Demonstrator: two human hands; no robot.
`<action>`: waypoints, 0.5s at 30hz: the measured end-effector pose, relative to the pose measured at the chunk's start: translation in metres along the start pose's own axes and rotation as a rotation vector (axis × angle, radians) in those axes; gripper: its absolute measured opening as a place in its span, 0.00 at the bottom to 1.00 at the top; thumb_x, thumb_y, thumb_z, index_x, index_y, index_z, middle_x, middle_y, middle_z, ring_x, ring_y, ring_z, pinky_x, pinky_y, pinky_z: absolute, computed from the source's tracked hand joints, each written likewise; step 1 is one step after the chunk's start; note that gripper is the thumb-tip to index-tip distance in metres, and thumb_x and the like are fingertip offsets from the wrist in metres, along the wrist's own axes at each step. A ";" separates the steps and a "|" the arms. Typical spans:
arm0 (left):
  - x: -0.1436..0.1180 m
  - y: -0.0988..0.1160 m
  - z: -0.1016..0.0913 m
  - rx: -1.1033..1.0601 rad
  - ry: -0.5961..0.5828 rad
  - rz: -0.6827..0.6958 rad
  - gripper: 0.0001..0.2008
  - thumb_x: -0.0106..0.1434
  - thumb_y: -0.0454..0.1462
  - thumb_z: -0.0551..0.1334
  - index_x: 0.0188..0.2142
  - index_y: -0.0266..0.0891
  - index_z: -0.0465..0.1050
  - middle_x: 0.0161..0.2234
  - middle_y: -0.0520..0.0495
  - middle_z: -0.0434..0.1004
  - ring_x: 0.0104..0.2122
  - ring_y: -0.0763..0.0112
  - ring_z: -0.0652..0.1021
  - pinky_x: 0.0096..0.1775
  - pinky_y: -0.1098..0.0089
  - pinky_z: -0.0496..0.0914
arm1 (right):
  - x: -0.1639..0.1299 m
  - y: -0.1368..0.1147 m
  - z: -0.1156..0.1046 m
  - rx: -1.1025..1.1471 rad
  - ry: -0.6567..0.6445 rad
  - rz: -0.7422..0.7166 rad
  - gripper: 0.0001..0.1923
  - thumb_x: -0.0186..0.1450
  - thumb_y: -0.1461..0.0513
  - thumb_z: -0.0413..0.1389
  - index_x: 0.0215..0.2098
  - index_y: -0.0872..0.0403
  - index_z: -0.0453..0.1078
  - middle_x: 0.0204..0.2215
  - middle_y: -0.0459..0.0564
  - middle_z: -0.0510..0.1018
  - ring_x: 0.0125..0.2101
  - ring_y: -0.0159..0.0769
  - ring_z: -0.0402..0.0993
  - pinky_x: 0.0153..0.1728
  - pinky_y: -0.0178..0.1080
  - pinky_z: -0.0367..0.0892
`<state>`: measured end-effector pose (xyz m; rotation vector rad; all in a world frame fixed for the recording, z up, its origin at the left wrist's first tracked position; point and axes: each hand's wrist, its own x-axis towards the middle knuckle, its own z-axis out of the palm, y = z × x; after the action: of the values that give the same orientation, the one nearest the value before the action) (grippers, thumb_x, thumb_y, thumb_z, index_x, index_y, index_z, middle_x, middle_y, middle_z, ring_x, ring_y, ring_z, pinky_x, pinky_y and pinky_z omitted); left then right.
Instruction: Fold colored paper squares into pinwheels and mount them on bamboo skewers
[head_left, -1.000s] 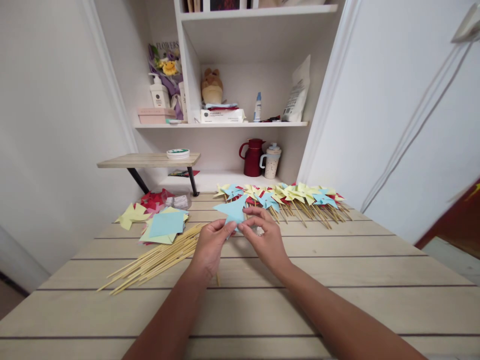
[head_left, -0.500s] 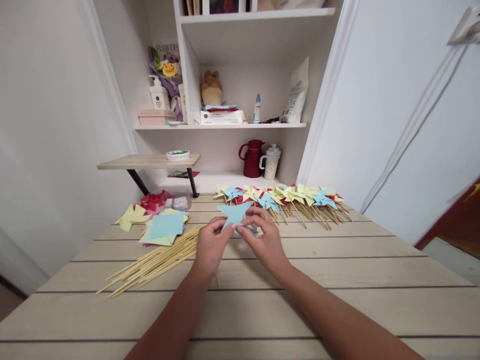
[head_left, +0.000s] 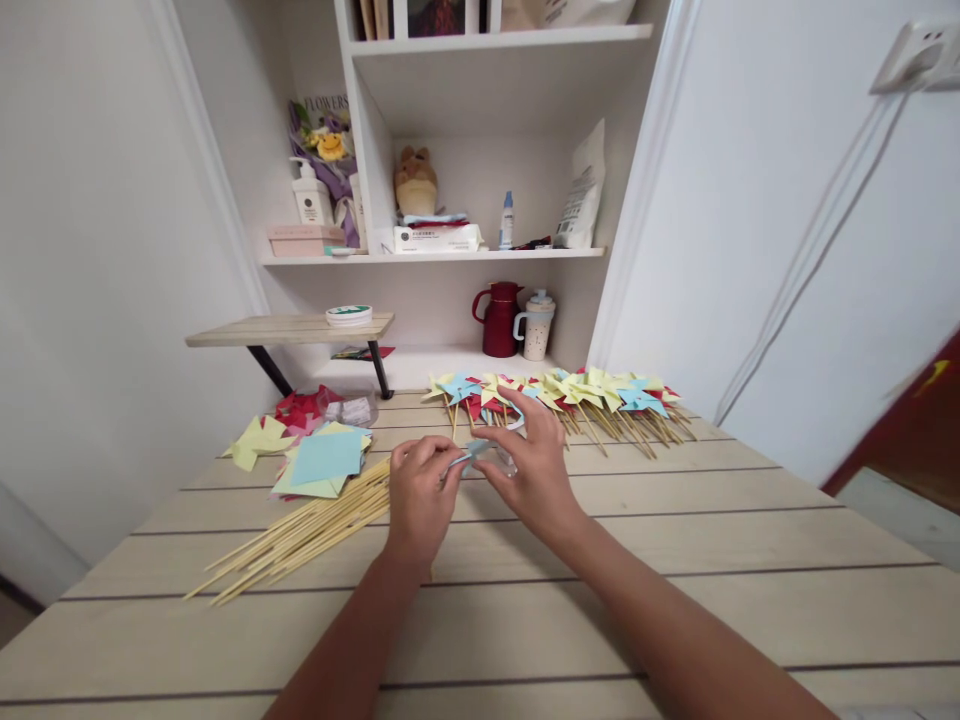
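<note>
Head view, blue paper (head_left: pixel 474 455) between both hands' grip

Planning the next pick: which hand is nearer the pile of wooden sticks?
Left. The left hand sits just right of the sticks, nearly touching their tips. The right hand is farther right, beyond the blue paper both hands hold.

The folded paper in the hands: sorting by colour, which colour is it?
Light blue; the paper piece shows between both hands in the head view.
</note>
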<state>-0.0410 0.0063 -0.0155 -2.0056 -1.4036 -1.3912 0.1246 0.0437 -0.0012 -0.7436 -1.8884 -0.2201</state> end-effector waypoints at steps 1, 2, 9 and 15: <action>0.000 0.001 -0.001 0.013 0.010 0.021 0.07 0.64 0.33 0.62 0.36 0.43 0.79 0.36 0.49 0.79 0.37 0.66 0.76 0.47 0.60 0.62 | 0.000 0.001 0.001 0.008 -0.008 0.002 0.11 0.61 0.59 0.63 0.43 0.45 0.75 0.62 0.53 0.62 0.61 0.52 0.58 0.57 0.57 0.55; 0.001 0.002 -0.001 0.021 0.020 0.036 0.07 0.64 0.32 0.62 0.36 0.44 0.79 0.36 0.49 0.79 0.37 0.66 0.77 0.47 0.60 0.62 | 0.000 0.001 0.002 0.021 -0.017 0.004 0.09 0.61 0.60 0.63 0.41 0.46 0.75 0.62 0.53 0.64 0.61 0.52 0.59 0.57 0.56 0.55; 0.001 0.005 0.000 -0.071 0.099 -0.040 0.06 0.63 0.35 0.64 0.38 0.48 0.79 0.37 0.50 0.79 0.40 0.64 0.77 0.51 0.57 0.62 | 0.003 -0.003 0.002 0.284 -0.055 0.206 0.05 0.59 0.64 0.63 0.25 0.51 0.75 0.50 0.52 0.77 0.53 0.49 0.68 0.55 0.53 0.58; 0.004 0.006 0.003 -0.647 0.147 -0.598 0.32 0.63 0.50 0.62 0.64 0.47 0.60 0.56 0.40 0.70 0.52 0.59 0.73 0.54 0.58 0.66 | 0.007 0.001 0.003 0.959 -0.129 0.905 0.13 0.50 0.56 0.67 0.32 0.54 0.79 0.38 0.53 0.82 0.38 0.44 0.75 0.40 0.44 0.67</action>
<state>-0.0340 0.0079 -0.0126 -1.8076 -1.7186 -2.4593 0.1207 0.0483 0.0036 -0.8288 -1.3383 1.2276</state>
